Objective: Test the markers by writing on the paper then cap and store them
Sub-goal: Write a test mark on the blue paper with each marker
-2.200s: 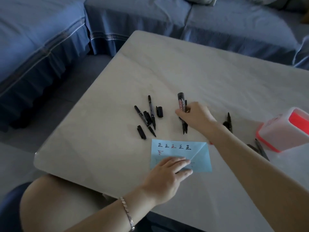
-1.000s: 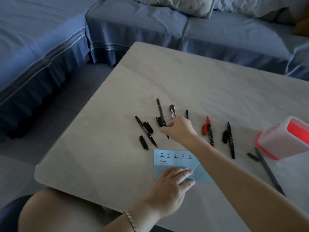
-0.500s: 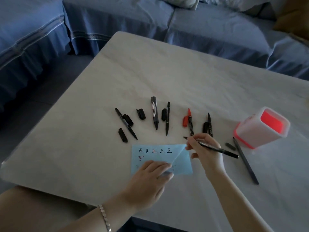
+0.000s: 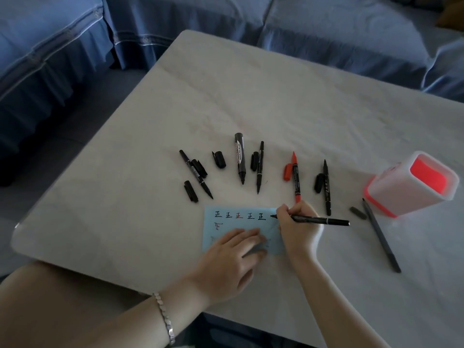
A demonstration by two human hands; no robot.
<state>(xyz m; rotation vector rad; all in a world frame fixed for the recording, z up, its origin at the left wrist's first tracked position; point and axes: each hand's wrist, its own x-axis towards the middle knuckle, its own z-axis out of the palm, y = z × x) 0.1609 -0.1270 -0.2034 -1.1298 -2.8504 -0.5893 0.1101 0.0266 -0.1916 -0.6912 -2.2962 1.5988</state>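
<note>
A blue paper (image 4: 213,234) with a row of written characters lies near the table's front edge. My left hand (image 4: 231,259) rests flat on its lower part. My right hand (image 4: 298,229) grips a thin black marker (image 4: 324,220), its uncapped tip just above the paper's top right corner. Beyond the paper lie several uncapped markers: a thin black one (image 4: 195,174), a thick black one (image 4: 239,156), another thin black one (image 4: 259,167), a red one (image 4: 295,175) and a black one (image 4: 326,187), with loose caps beside them.
A white and red pen holder (image 4: 411,184) stands at the right. A grey pen (image 4: 381,234) and a small grey cap (image 4: 358,213) lie in front of it. The pale table (image 4: 251,91) is ringed by a blue sofa (image 4: 326,26) at back and left.
My right hand left the thick marker lying among the others, took a thin black marker and brought it down to the paper's top right corner. My left hand stayed on the paper.
</note>
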